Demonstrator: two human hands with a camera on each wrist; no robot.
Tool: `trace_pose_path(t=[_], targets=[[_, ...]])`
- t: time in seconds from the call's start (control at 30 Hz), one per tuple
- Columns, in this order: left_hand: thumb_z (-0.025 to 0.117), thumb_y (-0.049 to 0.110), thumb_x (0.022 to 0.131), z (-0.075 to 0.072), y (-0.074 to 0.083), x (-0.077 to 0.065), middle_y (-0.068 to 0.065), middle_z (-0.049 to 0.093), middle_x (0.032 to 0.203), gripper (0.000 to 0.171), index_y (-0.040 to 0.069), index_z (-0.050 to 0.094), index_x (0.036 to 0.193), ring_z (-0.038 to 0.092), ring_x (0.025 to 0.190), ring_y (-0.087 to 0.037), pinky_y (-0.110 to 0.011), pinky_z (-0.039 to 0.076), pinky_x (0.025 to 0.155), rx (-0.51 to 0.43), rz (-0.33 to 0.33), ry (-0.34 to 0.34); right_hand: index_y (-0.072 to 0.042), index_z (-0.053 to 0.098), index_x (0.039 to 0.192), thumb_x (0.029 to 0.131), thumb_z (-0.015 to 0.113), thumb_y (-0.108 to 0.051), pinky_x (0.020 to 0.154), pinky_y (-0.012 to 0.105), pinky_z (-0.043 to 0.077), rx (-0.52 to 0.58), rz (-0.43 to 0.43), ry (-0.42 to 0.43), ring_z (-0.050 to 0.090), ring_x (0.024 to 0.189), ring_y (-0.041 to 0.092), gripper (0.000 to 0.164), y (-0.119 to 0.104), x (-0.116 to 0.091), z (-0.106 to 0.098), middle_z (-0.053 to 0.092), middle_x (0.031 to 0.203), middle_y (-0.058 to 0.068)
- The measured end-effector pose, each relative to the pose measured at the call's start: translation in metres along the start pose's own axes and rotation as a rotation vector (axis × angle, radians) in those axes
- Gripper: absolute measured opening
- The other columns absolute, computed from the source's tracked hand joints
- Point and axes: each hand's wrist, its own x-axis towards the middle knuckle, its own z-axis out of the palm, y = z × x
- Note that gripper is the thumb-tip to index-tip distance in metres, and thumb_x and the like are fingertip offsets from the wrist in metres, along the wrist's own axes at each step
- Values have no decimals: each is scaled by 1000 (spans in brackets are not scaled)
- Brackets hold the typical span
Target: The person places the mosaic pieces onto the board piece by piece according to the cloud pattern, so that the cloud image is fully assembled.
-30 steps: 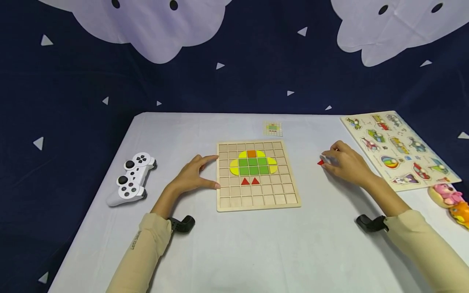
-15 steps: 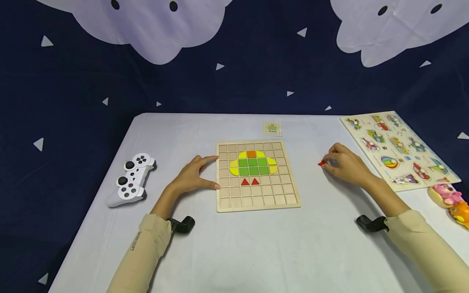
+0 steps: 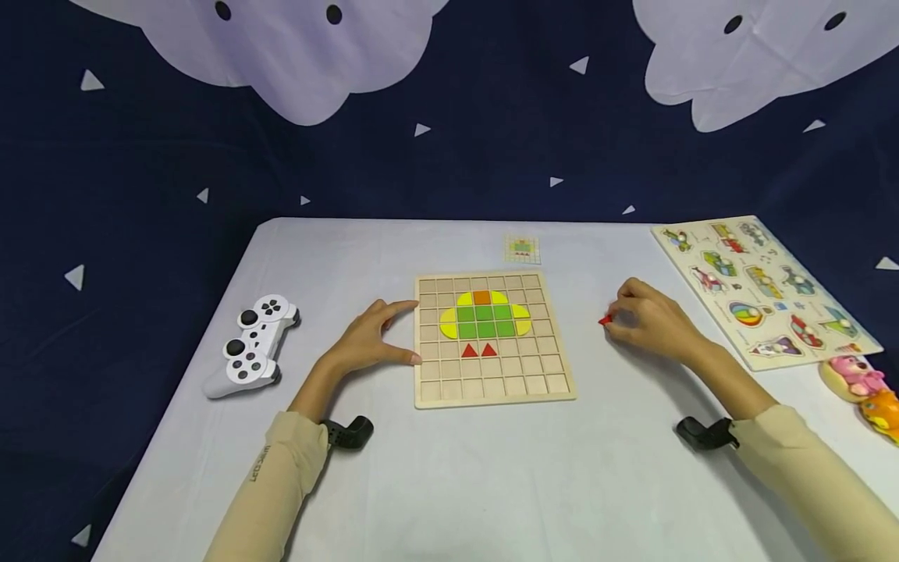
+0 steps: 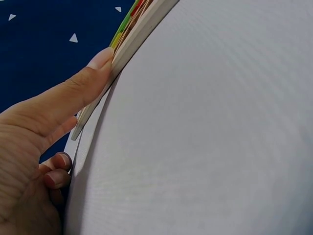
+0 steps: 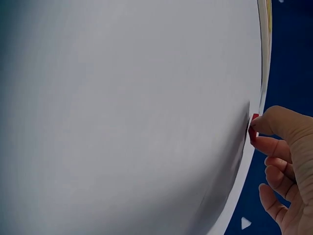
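Observation:
A square wooden grid board lies mid-table, with green, yellow and orange pieces in its upper half. Below them sit two red triangles. My left hand steadies the board's left side, thumb and forefinger spread apart along the edge. In the left wrist view the thumb presses against that edge. To the right of the board, my right hand pinches a small red piece between thumb and forefinger. The right wrist view shows this red piece at the fingertips, close over the white cloth.
A small pattern card lies behind the board. At the left is a white game controller. A picture puzzle board fills the back right, with a pink toy and an orange toy at its near corner.
My right hand has shifted slightly left toward the grid board with the red piece between its fingers. The left hand stays at the board's edge.

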Motion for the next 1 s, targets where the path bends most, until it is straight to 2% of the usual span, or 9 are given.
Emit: trace_pose_path(t=[0.27, 0.53, 1.0], targets=[[92, 40, 65, 1, 1, 1, -5, 38, 94, 98, 24, 45, 150, 39, 84, -21, -36, 32, 74, 0, -9, -1, -7, 74, 83, 72, 84, -10, 70, 37, 46, 32, -80, 22, 49, 83, 14, 16, -30, 13, 7, 53, 93, 2], [92, 40, 65, 1, 0, 1, -6, 38, 95, 98, 24, 46, 150, 40, 87, -22, -37, 33, 76, -3, -5, 0, -8, 74, 84, 74, 83, -16, 72, 37, 48, 85, -149, 6, 51, 85, 15, 16, -57, 27, 16, 53, 97, 2], [92, 40, 65, 2, -1, 1, -7, 39, 96, 99, 24, 45, 150, 41, 90, -23, -38, 33, 77, 3, -16, 3, -8, 75, 86, 78, 82, -16, 72, 33, 46, 174, -196, -45, 49, 84, 14, 13, -90, 42, 27, 54, 97, 2]])
